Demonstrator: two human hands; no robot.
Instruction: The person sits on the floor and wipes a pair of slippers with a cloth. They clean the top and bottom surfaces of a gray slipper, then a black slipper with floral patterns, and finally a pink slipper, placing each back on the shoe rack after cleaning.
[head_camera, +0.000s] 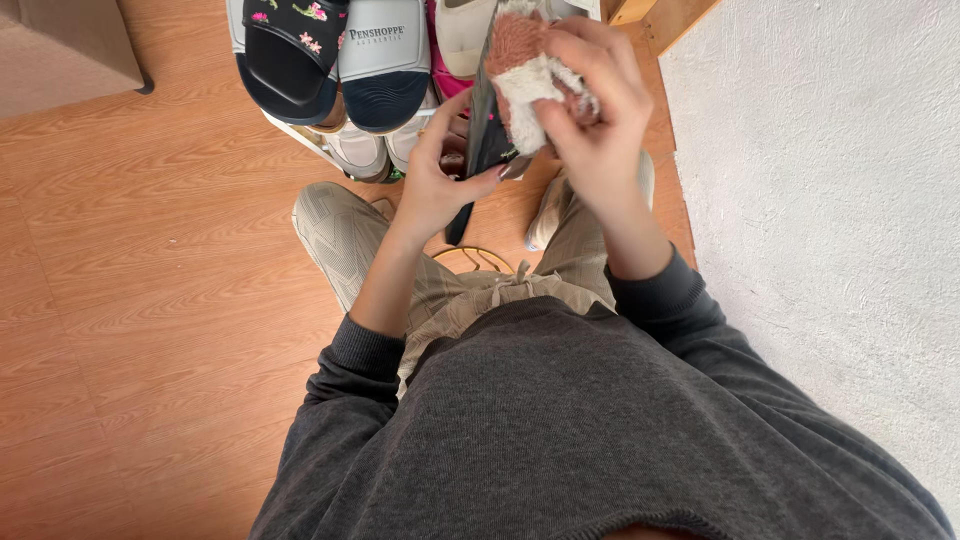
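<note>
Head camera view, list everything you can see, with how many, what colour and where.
Fluffy slipper: one, pink-brown and white, held up in front of the rack.
Dark flat piece: one, black, between the hands, under the slipper; what it is cannot be told.
Slide sandals: two, one black with pink flowers, one grey and navy, top centre on the rack.
Pale shoes: a pair, off-white, lower tier beneath the slides.
Shoe rack: one, light frame, top centre.
Floor: orange-brown wood planks, left.
Wall: white, textured, right.
Sweater: dark grey, bottom.
Trousers: beige, centre.
Left hand: grips the dark piece.
Right hand: grips the fluffy slipper.
</note>
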